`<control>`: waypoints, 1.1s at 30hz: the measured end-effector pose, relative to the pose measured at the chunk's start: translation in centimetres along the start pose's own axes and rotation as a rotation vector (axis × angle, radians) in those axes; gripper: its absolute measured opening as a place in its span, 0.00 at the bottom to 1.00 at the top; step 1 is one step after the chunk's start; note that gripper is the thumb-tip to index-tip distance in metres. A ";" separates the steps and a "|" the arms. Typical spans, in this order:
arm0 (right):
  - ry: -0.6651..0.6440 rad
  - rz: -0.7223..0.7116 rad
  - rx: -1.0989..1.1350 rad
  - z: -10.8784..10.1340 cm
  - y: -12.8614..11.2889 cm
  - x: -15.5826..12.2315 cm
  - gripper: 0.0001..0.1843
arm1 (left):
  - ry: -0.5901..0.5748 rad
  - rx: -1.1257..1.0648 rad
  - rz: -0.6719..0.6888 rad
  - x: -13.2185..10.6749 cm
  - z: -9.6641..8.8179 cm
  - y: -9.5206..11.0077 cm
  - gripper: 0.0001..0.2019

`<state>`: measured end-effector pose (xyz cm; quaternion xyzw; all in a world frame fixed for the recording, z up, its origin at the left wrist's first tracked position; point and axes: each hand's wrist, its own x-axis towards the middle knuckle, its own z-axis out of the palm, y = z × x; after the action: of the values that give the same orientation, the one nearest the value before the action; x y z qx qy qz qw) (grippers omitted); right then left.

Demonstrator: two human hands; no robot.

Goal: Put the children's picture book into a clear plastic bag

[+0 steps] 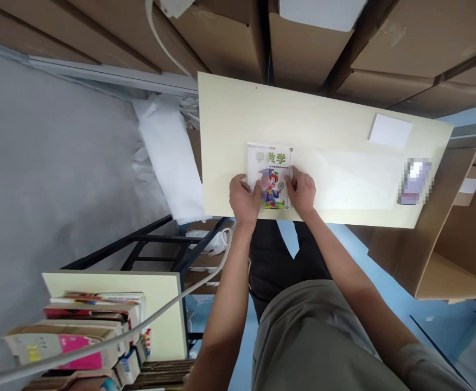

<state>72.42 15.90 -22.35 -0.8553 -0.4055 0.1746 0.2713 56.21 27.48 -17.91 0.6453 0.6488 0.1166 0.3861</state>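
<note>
A children's book (275, 184) lies on the pale table, its cover showing green Chinese characters and a cartoon figure in a graduation cap. The left strip of the cover looks whitish, as if a thin sheet lies over it. My left hand (245, 200) is closed at the book's lower left edge, thumb on the cover. On the opposite side, my right hand (301, 190) pinches the right edge with thumb and forefinger. To the right of the book a thin white sheet (355, 180) lies flat; whether it reaches under the book I cannot tell.
The table (229, 103) also bears a white paper piece (391, 131) and a blurred phone-like object (414, 182). Cardboard boxes (311, 54) line the back; an open box (445, 228) stands right. White wrapping material (170, 157) hangs left. Stacked books (87, 336) and a cable (160, 312) are lower left.
</note>
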 end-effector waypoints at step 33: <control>-0.216 0.250 0.457 -14.1 3.4 2.7 0.22 | -0.349 -0.038 0.370 -10.3 8.3 12.7 0.21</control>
<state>83.42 11.68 -13.47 -0.7918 -0.2736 0.3836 0.3887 69.78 16.84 -11.71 0.7560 0.4410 0.0840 0.4764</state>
